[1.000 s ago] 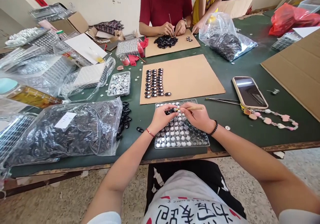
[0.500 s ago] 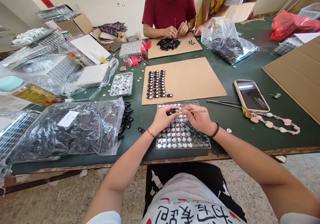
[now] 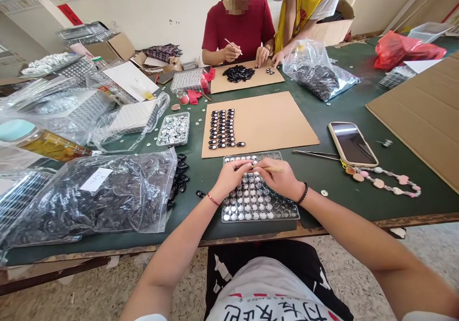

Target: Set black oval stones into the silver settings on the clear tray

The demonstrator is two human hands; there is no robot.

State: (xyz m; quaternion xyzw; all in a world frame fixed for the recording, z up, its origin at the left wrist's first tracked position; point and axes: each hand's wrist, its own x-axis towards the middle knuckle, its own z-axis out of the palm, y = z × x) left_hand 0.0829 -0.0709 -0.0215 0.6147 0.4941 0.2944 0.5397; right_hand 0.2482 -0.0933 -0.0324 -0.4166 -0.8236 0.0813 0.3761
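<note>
My left hand (image 3: 233,176) is closed in a pinch above the clear plastic tray (image 3: 265,215), on a small black oval piece that its fingers now mostly hide. Pinched in my right hand (image 3: 278,176) is a thin wooden stick (image 3: 277,170), like a brush handle, its tip meeting the left fingertips. Round whitish discs sit in many of the tray's wells, while wells on its right side show bare. Behind the tray lies a cardboard sheet (image 3: 276,125) with rows of black oval pieces (image 3: 222,128), each with a pale spot.
A bag of black pieces (image 3: 96,201) stands left, loose pieces (image 3: 178,180) beside it. Behind it is a box of small metallic discs (image 3: 174,128). Tweezers (image 3: 315,154) and a phone (image 3: 353,144) lie right. Across the table, a person in red (image 3: 238,29) works beside another.
My view has tilted up slightly. My hands stay over the tray, and the black piece is now more covered by fingers. The person opposite has raised a stick and spread their hands apart.
</note>
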